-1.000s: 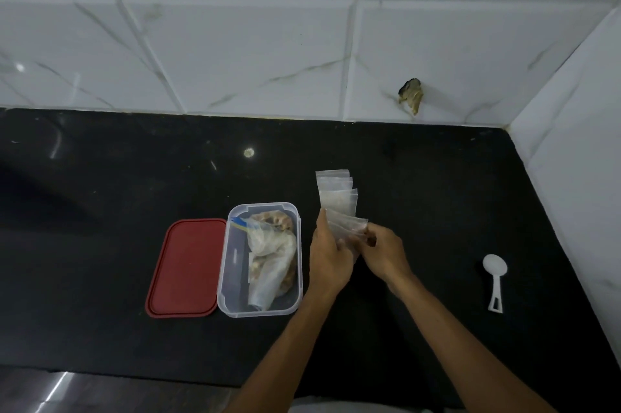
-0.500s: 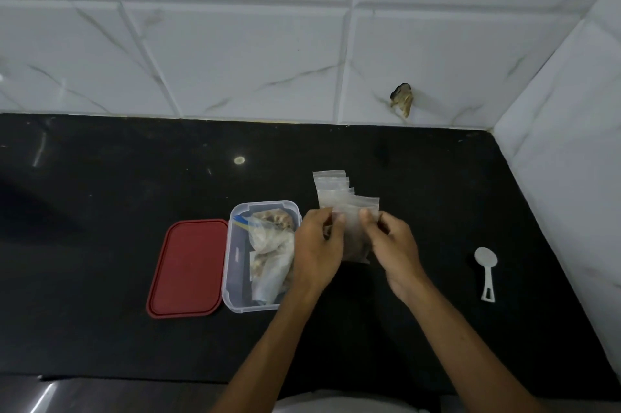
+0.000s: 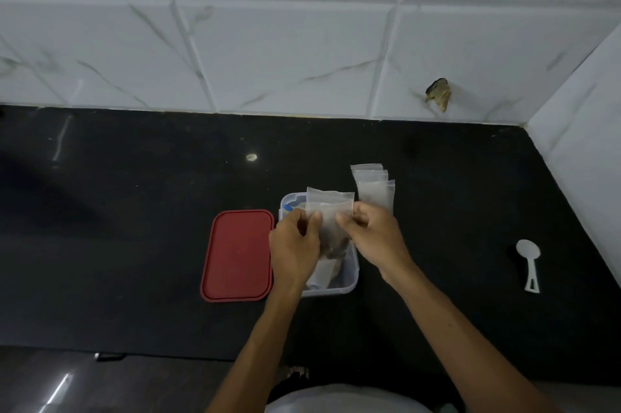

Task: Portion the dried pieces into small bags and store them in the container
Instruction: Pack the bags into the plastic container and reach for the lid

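Desk [image 3: 134, 211]: one black surface, backed by white tiled walls at the rear and on the right.
Lid [image 3: 237, 254]: one, red, laid flat on the desk just left of the container.
Container [image 3: 332, 291]: one, clear plastic and uncovered, stood on the desk. One larger plastic bag [image 3: 322, 276] is seen inside it, partly hidden by the hands.
Left grip [image 3: 294, 244]: closed on the left edge of the held bag, which is pinched between thumb and fingers.
Held bag [image 3: 331, 211]: one small clear bag, kept upright above the container between the two grips. Dark pieces [image 3: 334, 249] are seen low behind it; whether they lie in this bag or in the container cannot be told.
Right grip [image 3: 376, 238]: closed on the right edge of the same bag.
Spare bags [image 3: 373, 189]: one overlapping pile of small clear bags, laid flat beyond the right grip. At least four edges are counted; the exact number cannot be told.
Scoop [image 3: 530, 264]: one, white, laid on the desk well apart to the right.
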Available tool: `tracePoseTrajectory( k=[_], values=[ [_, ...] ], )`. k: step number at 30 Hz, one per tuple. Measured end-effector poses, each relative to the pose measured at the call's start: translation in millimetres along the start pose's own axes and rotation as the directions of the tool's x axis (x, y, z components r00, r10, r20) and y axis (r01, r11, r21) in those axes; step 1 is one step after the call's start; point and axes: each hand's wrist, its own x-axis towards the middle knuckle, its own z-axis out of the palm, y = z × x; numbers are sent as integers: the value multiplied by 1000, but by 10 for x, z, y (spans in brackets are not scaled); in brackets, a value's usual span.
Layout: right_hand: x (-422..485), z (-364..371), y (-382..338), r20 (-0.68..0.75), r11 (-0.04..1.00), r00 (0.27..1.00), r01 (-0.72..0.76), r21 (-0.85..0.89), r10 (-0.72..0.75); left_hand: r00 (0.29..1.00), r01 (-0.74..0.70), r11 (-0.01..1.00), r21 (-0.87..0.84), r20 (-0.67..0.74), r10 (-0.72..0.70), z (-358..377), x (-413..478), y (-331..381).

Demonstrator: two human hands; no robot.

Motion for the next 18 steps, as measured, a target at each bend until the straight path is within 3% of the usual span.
tracePoseTrajectory(
  k=[5, 10, 13, 18],
  values=[
    [78, 238, -16, -32, 934, 998, 45, -355, -60, 998, -51, 979, 197, -16, 55, -152, 57, -119],
    [133, 387, 42, -68, 890, 997, -9, -456, -25, 990, -94, 937, 337, 131, 52, -197, 131, -131],
    [147, 451, 12, -101, 853, 995, -34, -522, -23, 978, -145, 849, 508, 203, 45, -177, 165, -67],
    [67, 477, 37, -166, 810, 963, 78, -582, -212, 947, -317, 833, 454, 196, 254, -180, 108, -154]
  ],
)
